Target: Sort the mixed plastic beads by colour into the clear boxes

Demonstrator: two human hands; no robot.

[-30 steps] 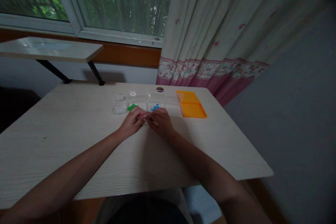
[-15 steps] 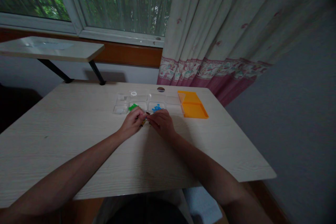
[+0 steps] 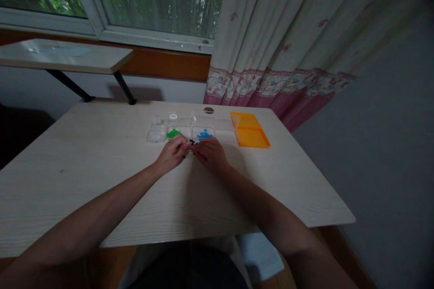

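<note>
My left hand [image 3: 173, 153] and my right hand [image 3: 210, 153] rest together on the pale wooden table [image 3: 101, 180], fingertips meeting over a few tiny dark and yellowish pieces [image 3: 191, 143]. Both hands are curled in a pinch on these pieces; what exactly each holds is too small to name. Just beyond the fingers lie clear plastic boxes [image 3: 179, 127], one with green pieces [image 3: 172, 133] and one with blue pieces [image 3: 204, 134].
An orange open box [image 3: 250, 129] lies to the right of the clear ones. A small dark round thing [image 3: 209, 110] sits at the table's far edge. A second table [image 3: 64, 54] stands by the window, and a curtain [image 3: 288, 36] hangs at the back right.
The hands stay pinched together at the same spot. The view has tilted slightly, and small dark pieces now show between the fingertips.
</note>
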